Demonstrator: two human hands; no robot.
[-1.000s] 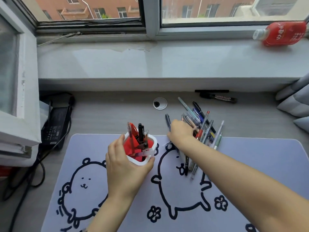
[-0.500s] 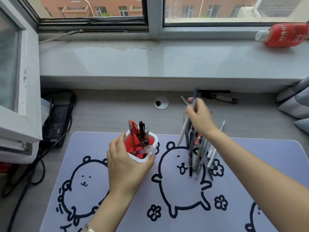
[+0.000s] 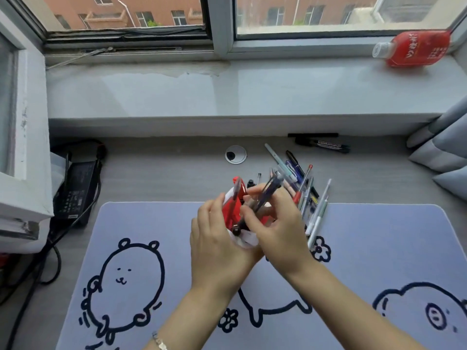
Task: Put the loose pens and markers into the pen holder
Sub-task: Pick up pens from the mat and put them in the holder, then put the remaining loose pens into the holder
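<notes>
Holder point(image 3: 231, 210) now tilted (red, white-rimmed), dark pen point(image 3: 267, 192) entering

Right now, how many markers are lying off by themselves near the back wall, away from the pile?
1: a black marker lies on the desk by the wall, beyond the pen pile. A thin dark strip sits just behind it; what it is cannot be told.

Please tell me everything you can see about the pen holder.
The pen holder is a small cup, red inside with a white rim, plastic by its look. It sits on the desk mat, tilted toward the right hand. The left hand wraps its near side. Several pens stand in it; the right hand feeds in a dark pen.
</notes>
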